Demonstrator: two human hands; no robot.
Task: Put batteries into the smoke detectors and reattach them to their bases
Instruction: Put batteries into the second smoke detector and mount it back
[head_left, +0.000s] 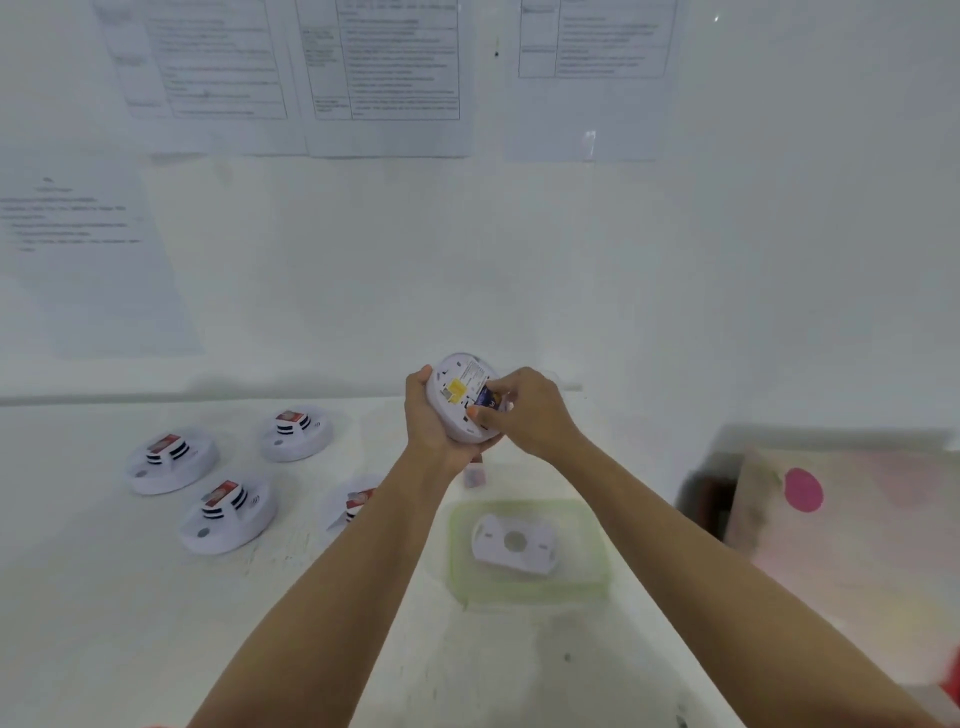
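My left hand grips a white round smoke detector, held up with its back side facing me and a yellow label showing. My right hand pinches a dark blue battery at the detector's battery slot on its right side. Below the hands, a white mounting base lies inside a clear green-rimmed container. Three more smoke detectors sit on the white table at the left, each with red-labelled packaging on top.
A fourth detector lies partly hidden behind my left forearm. A small object sits on the table under my hands. A board with a pink dot stands at the right. Printed sheets hang on the wall.
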